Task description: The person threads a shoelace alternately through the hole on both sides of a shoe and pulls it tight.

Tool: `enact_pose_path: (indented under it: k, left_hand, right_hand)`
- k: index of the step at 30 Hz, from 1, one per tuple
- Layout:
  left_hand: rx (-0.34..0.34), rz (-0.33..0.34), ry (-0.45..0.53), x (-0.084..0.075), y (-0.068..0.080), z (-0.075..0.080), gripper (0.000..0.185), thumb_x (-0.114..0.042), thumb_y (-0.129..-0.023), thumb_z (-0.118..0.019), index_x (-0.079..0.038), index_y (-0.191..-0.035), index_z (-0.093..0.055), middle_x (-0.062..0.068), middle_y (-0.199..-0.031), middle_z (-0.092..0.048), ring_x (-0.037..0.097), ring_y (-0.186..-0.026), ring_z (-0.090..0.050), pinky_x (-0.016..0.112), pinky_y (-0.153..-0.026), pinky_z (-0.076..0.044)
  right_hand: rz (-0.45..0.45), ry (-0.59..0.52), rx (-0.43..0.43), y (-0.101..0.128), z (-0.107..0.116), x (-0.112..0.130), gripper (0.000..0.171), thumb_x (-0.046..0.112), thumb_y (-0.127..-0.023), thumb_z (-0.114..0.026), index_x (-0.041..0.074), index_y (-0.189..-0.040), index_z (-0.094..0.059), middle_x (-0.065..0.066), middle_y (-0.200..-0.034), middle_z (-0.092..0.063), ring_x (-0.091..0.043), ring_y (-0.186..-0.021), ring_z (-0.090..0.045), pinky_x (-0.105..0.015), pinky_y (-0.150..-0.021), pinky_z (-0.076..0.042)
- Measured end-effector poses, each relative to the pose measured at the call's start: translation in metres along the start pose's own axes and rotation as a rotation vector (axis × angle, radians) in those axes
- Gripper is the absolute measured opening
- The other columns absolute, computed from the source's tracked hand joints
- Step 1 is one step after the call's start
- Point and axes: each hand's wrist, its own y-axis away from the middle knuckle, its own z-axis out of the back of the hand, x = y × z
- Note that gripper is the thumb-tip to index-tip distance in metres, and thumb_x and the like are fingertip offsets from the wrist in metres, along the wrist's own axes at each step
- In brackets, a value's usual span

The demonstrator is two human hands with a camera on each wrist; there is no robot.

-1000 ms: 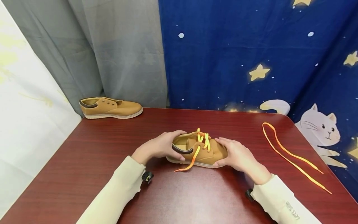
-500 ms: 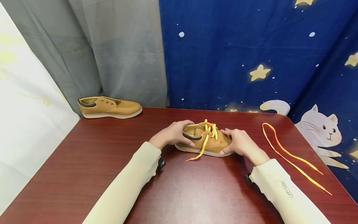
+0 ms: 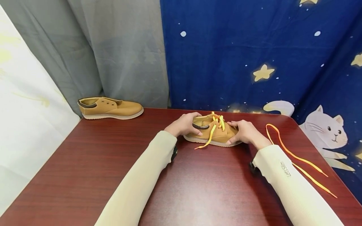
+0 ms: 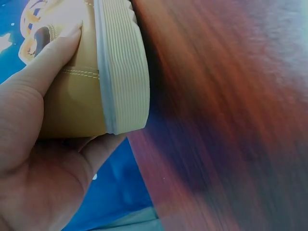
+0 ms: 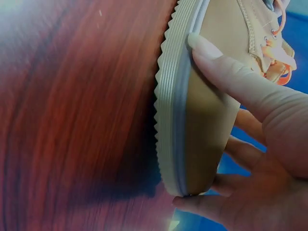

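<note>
A tan shoe (image 3: 220, 135) with a yellow-orange shoelace (image 3: 211, 135) through its eyelets is between both hands near the table's back edge, toe to the right. My left hand (image 3: 186, 124) grips the heel, thumb on the near side. At the toe, my right hand (image 3: 244, 131) holds on with its thumb along the side just above the sole. One end of the lace hangs down the near side. In the left wrist view the thumb presses the heel leather (image 4: 77, 106); the right wrist view shows the ridged sole (image 5: 168, 110) close to the table.
Another tan shoe (image 3: 113, 108), with bare eyelets, stands at the table's back left corner. A loose yellow-orange lace (image 3: 285, 147) lies looped on the right, partly behind the right sleeve. Grey and blue curtains (image 3: 209, 56) hang right behind the table (image 3: 198, 188).
Both hands have carried the laced shoe away from me and slightly to the right, towards the table's back edge. The other shoe and the loose lace have stayed put.
</note>
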Motion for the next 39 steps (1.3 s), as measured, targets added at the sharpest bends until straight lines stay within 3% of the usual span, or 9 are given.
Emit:
enact_pose_path:
  k: [9, 15, 19, 26, 32, 39]
  left_hand:
    - [-0.1, 0.014, 0.005, -0.006, -0.021, -0.003, 0.077, -0.024, -0.071, -0.094, -0.013, -0.138, -0.056, 0.008, -0.131, -0.066, 0.021, -0.117, -0.06, 0.036, -0.107, -0.048]
    - [-0.177, 0.043, -0.012, -0.008, -0.019, -0.006, 0.076, -0.029, -0.072, -0.093, -0.012, -0.137, -0.057, 0.007, -0.128, -0.068, 0.021, -0.113, -0.063, 0.037, -0.103, -0.05]
    - [-0.169, 0.042, -0.063, -0.006, -0.012, -0.004, 0.075, -0.035, -0.075, -0.09, -0.014, -0.137, -0.055, 0.006, -0.126, -0.068, 0.02, -0.111, -0.063, 0.037, -0.1, -0.051]
    - [-0.099, 0.018, -0.242, -0.001, 0.0, 0.011, 0.079, -0.044, -0.081, -0.083, -0.014, -0.144, -0.047, 0.008, -0.131, -0.063, 0.022, -0.117, -0.062, 0.038, -0.103, -0.05]
    - [-0.105, 0.007, -0.329, 0.017, 0.01, 0.025, 0.069, -0.043, -0.088, -0.077, -0.011, -0.143, -0.05, 0.01, -0.136, -0.061, 0.024, -0.123, -0.061, 0.04, -0.108, -0.048]
    - [-0.156, 0.02, -0.445, 0.056, 0.029, 0.053, 0.053, -0.029, -0.093, -0.072, -0.009, -0.139, -0.055, 0.013, -0.133, -0.061, 0.03, -0.124, -0.061, 0.045, -0.105, -0.049]
  right_hand:
    - [-0.043, -0.025, 0.022, -0.016, 0.007, -0.016, 0.097, 0.037, -0.068, -0.093, 0.009, -0.15, -0.048, -0.023, -0.153, -0.045, -0.051, -0.141, -0.039, -0.06, -0.116, -0.033]
    - [-0.071, 0.01, 0.039, -0.023, 0.01, -0.018, 0.097, 0.036, -0.068, -0.094, 0.007, -0.149, -0.048, -0.03, -0.148, -0.046, -0.051, -0.137, -0.043, -0.059, -0.115, -0.035]
    - [-0.041, 0.01, 0.034, -0.025, 0.01, -0.019, 0.096, 0.036, -0.068, -0.094, 0.006, -0.148, -0.049, -0.032, -0.146, -0.048, -0.052, -0.135, -0.045, -0.059, -0.114, -0.036]
    - [0.043, 0.039, 0.027, -0.024, 0.011, -0.021, 0.098, 0.038, -0.072, -0.09, 0.002, -0.15, -0.044, -0.03, -0.149, -0.046, -0.052, -0.138, -0.043, -0.062, -0.113, -0.035]
    - [0.116, 0.104, 0.036, -0.019, 0.01, -0.014, 0.102, 0.035, -0.074, -0.089, -0.007, -0.151, -0.037, -0.035, -0.15, -0.042, -0.053, -0.138, -0.043, -0.062, -0.114, -0.035]
    - [0.115, 0.066, -0.03, -0.005, 0.019, 0.005, 0.094, 0.038, -0.083, -0.082, -0.008, -0.151, -0.036, -0.035, -0.149, -0.044, -0.051, -0.138, -0.043, -0.062, -0.115, -0.034]
